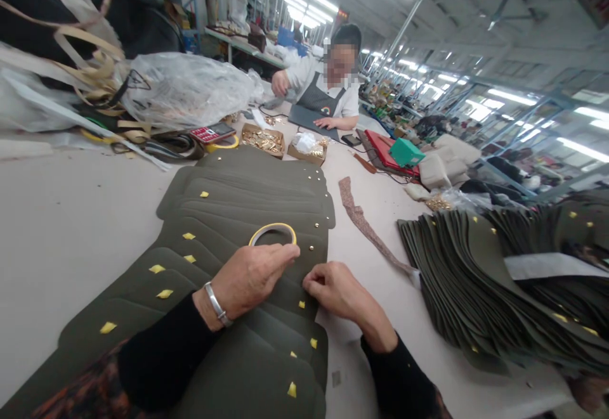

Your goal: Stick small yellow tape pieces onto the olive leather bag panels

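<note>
Dark green panels [223,210] lie overlapped in a long row on the table, with small yellow tape pieces [164,293] on several of them and small metal studs near the right edges. My left hand [250,279], a silver bangle at its wrist, is closed round the near side of a yellow-edged tape roll [273,227] above the panels. To its right, my right hand [335,289] is pinched at the panels' right edge. Whatever is between its fingertips, if anything, is too small to make out.
Stacked dark green panels [447,267] fill the right side. A brown patterned strip [366,232] lies between. Beyond are boxes of gold metal parts [263,140], plastic bags [185,89], a green box [406,152] and a person [328,86] across the table.
</note>
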A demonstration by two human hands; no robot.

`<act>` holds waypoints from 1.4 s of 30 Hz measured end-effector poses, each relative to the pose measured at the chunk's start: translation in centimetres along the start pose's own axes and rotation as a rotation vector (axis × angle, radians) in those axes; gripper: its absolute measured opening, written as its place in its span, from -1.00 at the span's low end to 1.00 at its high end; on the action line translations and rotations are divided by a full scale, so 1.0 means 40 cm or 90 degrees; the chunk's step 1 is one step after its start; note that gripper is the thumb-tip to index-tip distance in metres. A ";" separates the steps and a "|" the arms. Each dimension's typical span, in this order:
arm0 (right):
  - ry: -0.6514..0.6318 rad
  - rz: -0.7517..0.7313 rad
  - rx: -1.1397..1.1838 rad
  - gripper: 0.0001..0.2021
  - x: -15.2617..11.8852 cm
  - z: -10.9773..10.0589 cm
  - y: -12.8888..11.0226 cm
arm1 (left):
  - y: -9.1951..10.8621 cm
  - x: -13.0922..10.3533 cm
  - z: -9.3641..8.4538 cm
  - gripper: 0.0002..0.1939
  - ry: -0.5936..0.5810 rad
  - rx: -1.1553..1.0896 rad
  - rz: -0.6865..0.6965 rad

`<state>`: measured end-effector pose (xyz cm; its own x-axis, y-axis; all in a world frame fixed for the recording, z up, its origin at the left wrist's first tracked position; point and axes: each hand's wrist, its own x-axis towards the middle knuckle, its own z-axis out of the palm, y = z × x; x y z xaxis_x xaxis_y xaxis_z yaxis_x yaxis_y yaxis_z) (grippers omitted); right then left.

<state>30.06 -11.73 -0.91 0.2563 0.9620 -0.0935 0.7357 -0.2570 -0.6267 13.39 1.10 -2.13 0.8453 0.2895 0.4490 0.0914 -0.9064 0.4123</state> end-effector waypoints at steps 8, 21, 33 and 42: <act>0.260 -0.200 0.110 -0.80 -0.029 0.005 -0.030 | 0.025 0.005 -0.011 -0.48 -0.022 0.012 -0.030; 0.317 -0.339 -0.100 -0.82 -0.014 0.025 -0.040 | 0.047 0.003 -0.003 -0.81 -0.063 -0.003 -0.013; 0.284 0.135 0.424 -0.84 0.024 0.034 -0.014 | 0.077 0.004 0.024 -0.80 0.073 0.095 0.030; 0.256 0.046 0.183 -0.82 0.044 0.014 0.035 | 0.063 0.018 0.059 -0.90 -0.189 0.219 -0.061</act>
<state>31.18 -10.36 -2.40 0.5638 0.8163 0.1260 0.5190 -0.2315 -0.8228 15.48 -1.70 -2.64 0.9341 0.3216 0.1551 0.3032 -0.9439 0.1310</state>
